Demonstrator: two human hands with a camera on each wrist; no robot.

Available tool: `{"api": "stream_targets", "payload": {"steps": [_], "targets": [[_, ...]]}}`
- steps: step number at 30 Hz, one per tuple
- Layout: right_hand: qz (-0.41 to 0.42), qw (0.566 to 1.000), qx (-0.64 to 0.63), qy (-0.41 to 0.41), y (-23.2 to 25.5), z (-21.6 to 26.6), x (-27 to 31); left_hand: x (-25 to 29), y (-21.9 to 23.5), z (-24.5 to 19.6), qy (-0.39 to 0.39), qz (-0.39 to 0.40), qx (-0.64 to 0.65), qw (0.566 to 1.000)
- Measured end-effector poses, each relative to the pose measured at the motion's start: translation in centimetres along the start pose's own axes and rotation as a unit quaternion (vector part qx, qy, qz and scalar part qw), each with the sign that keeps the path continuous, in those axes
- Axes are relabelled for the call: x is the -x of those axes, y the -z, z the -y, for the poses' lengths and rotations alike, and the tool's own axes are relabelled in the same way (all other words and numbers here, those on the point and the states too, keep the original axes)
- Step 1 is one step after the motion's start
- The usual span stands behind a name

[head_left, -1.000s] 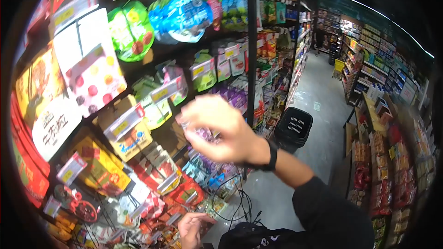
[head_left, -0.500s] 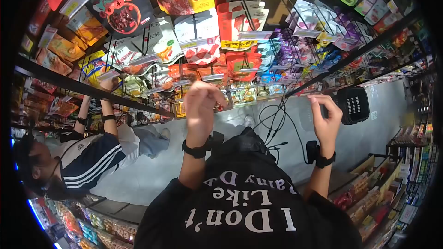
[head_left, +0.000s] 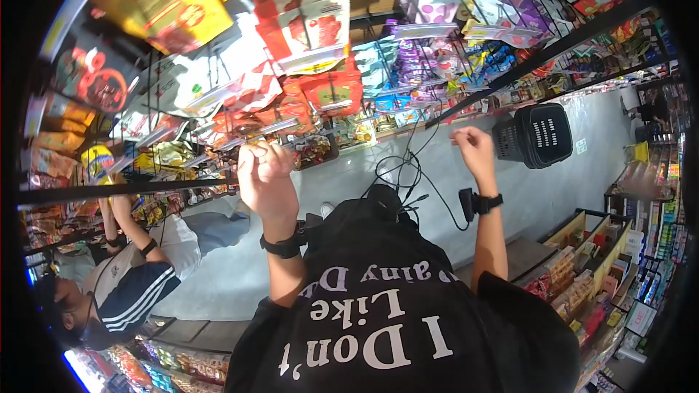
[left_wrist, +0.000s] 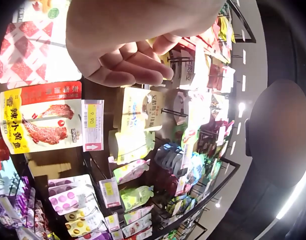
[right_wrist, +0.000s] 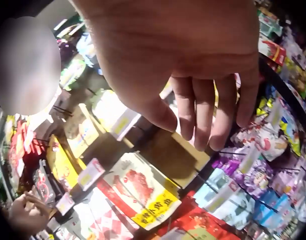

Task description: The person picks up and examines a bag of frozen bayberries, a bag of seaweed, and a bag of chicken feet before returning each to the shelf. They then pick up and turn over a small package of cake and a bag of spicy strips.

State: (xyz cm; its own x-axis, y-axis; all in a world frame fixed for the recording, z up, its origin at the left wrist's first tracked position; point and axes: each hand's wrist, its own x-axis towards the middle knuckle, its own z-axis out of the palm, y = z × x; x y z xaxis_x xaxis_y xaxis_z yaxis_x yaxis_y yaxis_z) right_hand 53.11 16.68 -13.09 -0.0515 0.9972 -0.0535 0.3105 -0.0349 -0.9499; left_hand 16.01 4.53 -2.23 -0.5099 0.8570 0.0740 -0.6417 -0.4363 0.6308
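My left hand (head_left: 268,183) is held in front of the lower snack rack, its fingers loosely bent and nothing in them. In the left wrist view its fingers (left_wrist: 135,70) curl near a red, white and yellow pouch (left_wrist: 43,117) with a price tag (left_wrist: 93,124) beside it. To the right, my right hand (head_left: 477,154) is raised over the floor near a black shopping basket (head_left: 546,135). Its fingers hang loosely in the right wrist view, overlapping brown cardboard (right_wrist: 175,157) there. Purple packets (right_wrist: 255,172) hang nearby.
Loose black cables (head_left: 408,175) hang between my hands. Another person (head_left: 138,276) stands at the left, reaching toward the rack. A dark shelf bar (head_left: 561,51) crosses at the upper right. Low shelves of packaged goods (head_left: 561,269) stand to the right.
The right hand, earlier raised across the shelves with purple showing at its fingers, has come down to the right side. The view has tilted downward, and both hands now appear empty.
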Motion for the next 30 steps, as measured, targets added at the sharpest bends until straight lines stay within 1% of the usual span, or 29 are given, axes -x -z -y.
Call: {"api": "stream_targets", "payload": {"steps": [3, 6, 7, 8, 9, 10, 12, 13, 16, 17, 20, 22, 23, 26, 27, 30], "targets": [[0.038, 0.994, -0.041, -0.090, 0.9, -8.7, -5.1, -1.4, -2.1, 3.4, 0.007, -0.026, -0.032, 0.999], [0.041, 0.985, -0.003, -0.167, 1.4, -16.1, -9.5, -2.9, -5.0, 7.0, 0.034, -0.027, -0.046, 0.998], [0.030, 0.986, -0.010, -0.163, 1.3, -20.1, -10.9, -3.5, -5.7, 8.1, 0.038, -0.005, -0.063, 0.997], [0.021, 0.987, -0.017, -0.156, 1.0, -24.5, -12.5, -4.1, -6.3, 9.3, 0.041, -0.022, -0.068, 0.997], [0.014, 0.988, -0.024, -0.150, 0.9, -27.1, -13.7, -4.5, -6.8, 10.5, 0.044, -0.041, -0.074, 0.995], [0.040, 0.977, -0.025, -0.208, 0.7, -27.5, -14.0, -4.5, -7.2, 11.2, 0.049, -0.064, -0.083, 0.993], [0.091, 0.947, -0.024, -0.307, 0.4, -27.4, -16.3, -4.9, -7.9, 12.6, 0.057, -0.066, -0.110, 0.990], [0.112, 0.935, -0.041, -0.334, 0.2, -28.3, -17.0, -4.8, -8.0, 13.2, 0.059, -0.068, -0.119, 0.989], [0.145, 0.908, -0.016, -0.394, -0.8, -31.3, -19.0, -4.0, -8.0, 14.2, 0.058, -0.093, -0.160, 0.981], [0.178, 0.893, -0.057, -0.409, -0.7, -32.1, -19.7, -4.0, -8.0, 14.5, 0.054, -0.100, -0.173, 0.978], [0.155, 0.869, -0.182, -0.433, -1.1, -32.7, -20.6, -3.4, -7.5, 15.1, 0.049, -0.108, -0.178, 0.977], [0.162, 0.865, -0.184, -0.438, -0.9, -32.7, -21.2, -3.0, -7.0, 15.1, 0.057, -0.104, -0.175, 0.977], [0.163, 0.863, -0.188, -0.439, -0.9, -32.5, -21.7, -3.0, -7.6, 15.2, 0.049, -0.136, -0.171, 0.975], [0.067, 0.902, -0.246, -0.349, -0.4, -34.1, -21.9, -2.9, -7.9, 15.0, 0.048, -0.141, -0.161, 0.976], [0.044, 0.905, -0.257, -0.335, 0.1, -34.6, -21.9, -2.9, -7.9, 14.9, 0.048, -0.139, -0.160, 0.976], [-0.038, 0.879, -0.281, -0.384, 1.3, -34.4, -22.1, -2.9, -7.9, 14.8, 0.047, -0.131, -0.158, 0.978]]}}
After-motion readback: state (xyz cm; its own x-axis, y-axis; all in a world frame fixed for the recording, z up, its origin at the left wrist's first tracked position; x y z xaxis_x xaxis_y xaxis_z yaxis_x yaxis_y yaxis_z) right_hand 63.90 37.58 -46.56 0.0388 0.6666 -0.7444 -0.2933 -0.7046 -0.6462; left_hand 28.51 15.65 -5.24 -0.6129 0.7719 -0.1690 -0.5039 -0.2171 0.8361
